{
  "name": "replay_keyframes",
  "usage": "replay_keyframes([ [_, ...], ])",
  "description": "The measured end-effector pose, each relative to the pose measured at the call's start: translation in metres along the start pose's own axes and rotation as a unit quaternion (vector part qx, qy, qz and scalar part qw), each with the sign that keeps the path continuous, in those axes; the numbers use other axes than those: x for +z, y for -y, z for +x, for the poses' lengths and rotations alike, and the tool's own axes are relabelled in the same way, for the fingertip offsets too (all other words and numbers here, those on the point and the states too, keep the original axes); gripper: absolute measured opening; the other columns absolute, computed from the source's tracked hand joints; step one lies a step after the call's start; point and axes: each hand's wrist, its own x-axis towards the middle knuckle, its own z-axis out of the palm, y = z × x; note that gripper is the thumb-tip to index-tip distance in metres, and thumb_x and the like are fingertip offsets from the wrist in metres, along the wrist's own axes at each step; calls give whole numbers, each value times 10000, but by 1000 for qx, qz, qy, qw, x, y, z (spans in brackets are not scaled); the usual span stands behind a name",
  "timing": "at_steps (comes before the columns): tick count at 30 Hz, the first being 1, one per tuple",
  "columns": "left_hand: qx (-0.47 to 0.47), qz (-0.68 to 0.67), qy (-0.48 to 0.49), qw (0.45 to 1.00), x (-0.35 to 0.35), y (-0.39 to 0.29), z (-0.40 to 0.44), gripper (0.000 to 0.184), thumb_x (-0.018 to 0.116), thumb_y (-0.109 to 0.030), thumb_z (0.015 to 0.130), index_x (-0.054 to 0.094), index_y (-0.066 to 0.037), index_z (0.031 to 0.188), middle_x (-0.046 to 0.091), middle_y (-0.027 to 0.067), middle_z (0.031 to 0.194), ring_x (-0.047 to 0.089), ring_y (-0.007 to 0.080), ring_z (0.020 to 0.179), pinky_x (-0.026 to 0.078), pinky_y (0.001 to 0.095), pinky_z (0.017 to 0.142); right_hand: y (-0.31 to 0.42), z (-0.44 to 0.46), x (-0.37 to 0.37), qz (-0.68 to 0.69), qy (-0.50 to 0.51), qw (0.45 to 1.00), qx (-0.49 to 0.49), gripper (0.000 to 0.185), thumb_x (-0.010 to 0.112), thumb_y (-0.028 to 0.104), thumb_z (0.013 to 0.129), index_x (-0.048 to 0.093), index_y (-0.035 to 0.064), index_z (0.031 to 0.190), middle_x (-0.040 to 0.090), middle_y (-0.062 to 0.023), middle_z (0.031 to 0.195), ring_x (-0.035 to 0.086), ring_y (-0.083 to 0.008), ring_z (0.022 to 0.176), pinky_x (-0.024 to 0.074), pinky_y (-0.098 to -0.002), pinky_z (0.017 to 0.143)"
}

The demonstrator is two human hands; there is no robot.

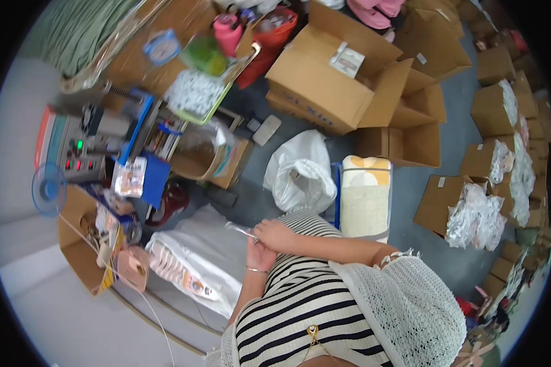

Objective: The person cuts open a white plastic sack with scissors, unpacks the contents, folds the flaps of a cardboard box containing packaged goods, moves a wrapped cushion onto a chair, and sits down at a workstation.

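My left hand [260, 255], with a thin bracelet at its wrist, is held up in front of my striped top. My right hand [277, 235] overlaps it, its fingers curled inward. A small, shiny, clear-looking plastic piece [242, 229] sticks out from between the two hands; it may be a little bag, but its kind is hard to make out. Both hands appear closed on it, though the fingertips partly hide one another. Below and left of them lies a large white plastic sack [217, 244] with printed packets showing near its end.
A machine with a lit control panel [73, 153] stands at left, beside a green-rimmed tray [211, 113] of small white packets. Ahead are an open white bag [300, 171], a cushioned stool [366, 199] and a big open carton [321, 76]. Boxes of plastic-wrapped goods [474, 217] line the right.
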Motion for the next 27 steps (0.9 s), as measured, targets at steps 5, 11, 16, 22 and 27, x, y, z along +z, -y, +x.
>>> replay_keyframes([
  [5,34,145,-77,986,41,32,37,548,292,-556,921,502,-102,1143,518,88,1220,472,248,1153,343,414,1012,-17,-21,-18,-109,21,990,83,187,502,166,754,600,63,877,575,-61,923,526,-228,936,436,-350,752],
  [11,63,215,22,974,55,32,112,423,329,-440,953,519,-88,1088,554,103,1120,535,242,1046,432,419,914,-38,-27,-38,-9,-114,983,145,389,461,125,810,473,7,1179,519,-113,1089,481,-270,1037,448,-385,788],
  [16,20,352,115,928,29,2,151,388,345,-408,954,518,-92,1095,559,102,1115,544,237,1032,448,411,889,-74,-35,-74,137,-174,971,94,598,541,48,710,387,23,1287,495,-135,1160,432,-333,1073,409,-392,898],
  [22,-34,511,103,853,129,17,168,348,364,-370,954,517,-96,1104,565,101,1109,555,232,1016,467,402,860,-108,-31,-95,257,-160,952,48,557,573,48,594,537,56,1150,546,-139,1051,428,-342,984,340,-395,906],
  [27,-93,594,14,799,145,15,156,316,379,-338,954,516,-100,1112,569,100,1104,564,228,1002,483,394,835,-118,-43,-113,322,-110,939,52,530,581,103,610,546,43,1136,542,-167,1056,424,-339,988,320,-381,928],
])
